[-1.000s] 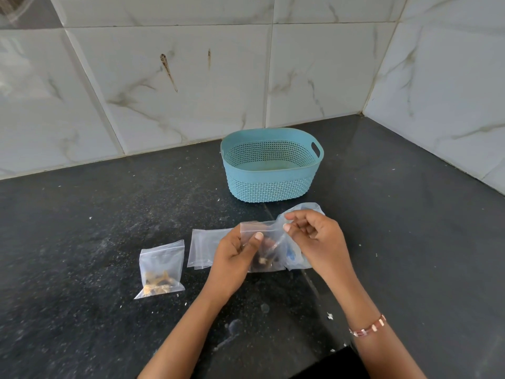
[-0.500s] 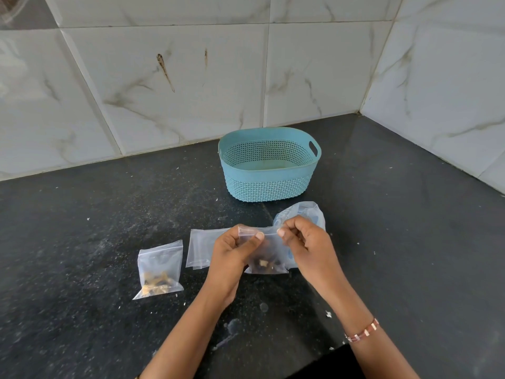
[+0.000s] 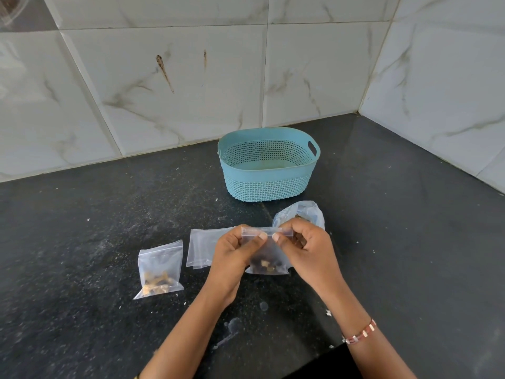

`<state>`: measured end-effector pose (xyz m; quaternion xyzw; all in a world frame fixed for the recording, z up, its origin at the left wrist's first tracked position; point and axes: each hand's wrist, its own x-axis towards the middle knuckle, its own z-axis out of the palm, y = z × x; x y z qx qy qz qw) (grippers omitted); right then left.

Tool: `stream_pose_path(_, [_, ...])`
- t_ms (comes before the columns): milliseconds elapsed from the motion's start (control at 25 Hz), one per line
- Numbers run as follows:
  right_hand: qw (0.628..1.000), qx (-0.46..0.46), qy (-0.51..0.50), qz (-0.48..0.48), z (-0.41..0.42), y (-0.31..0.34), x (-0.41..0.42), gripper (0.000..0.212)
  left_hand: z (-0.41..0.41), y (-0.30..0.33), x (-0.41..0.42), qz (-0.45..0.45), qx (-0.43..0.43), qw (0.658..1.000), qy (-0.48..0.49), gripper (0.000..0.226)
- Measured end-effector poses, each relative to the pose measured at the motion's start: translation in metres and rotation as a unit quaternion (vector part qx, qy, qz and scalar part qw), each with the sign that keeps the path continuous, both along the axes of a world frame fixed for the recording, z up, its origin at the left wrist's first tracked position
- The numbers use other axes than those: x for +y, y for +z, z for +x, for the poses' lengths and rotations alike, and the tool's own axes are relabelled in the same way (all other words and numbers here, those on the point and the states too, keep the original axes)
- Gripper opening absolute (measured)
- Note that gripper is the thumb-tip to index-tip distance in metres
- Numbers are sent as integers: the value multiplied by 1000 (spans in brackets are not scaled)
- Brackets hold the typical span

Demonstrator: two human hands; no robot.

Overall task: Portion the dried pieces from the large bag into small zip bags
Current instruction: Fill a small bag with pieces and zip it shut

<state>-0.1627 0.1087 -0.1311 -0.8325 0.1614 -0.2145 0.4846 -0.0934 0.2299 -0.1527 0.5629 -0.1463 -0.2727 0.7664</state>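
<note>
Both hands up over the black worktop [image 3: 82, 242], holding one small zip bag [image 3: 269, 255] w/ dried pieces [image 3: 265, 265] sitting in its bottom. Left hand [image 3: 235, 255] & right hand [image 3: 311, 250] each pinch the bag's top strip, thumb in front, fingers behind; thumbs nearly meet at the middle of the strip. Each grip is curled tight on the bag, nothing else in it. Large bag [image 3: 308, 210] lies crumpled just behind the right hand, partly hidden by it. Stack of empty zip bags [image 3: 200, 247] flat on worktop behind left hand, partly covered. Filled zip bag [image 3: 159, 269] lies further left, apart. Blue basket [image 3: 269, 170] stands behind, near tiled wall [image 3: 191, 77]. Bracelet [image 3: 360, 332] on right wrist. Crumbs scattered on worktop.
</note>
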Motion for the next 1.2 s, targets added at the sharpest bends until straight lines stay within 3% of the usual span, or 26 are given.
stream_pose_path(200, [1000,-14,-26,-5,0,0,-2,8,0,0,3,-2,-19,1000,11,17])
stream_pose_path(520, [994,9,0,111,-7,12,-11,14,5,-3,3,13,-15,997,72,15])
stream_pose_path(840, [995,-2,-28,100,-5,12,-1,20,5,-3,14,45,-22,997,61,7])
stream_pose_path(1000, [995,-7,-16,100,-10,14,5,12,2,-2,18,59,-47,994,73,15])
stream_pose_path(1200, [997,27,11,64,-14,11,17,10,-8,-1,30,51,-50,996,60,9])
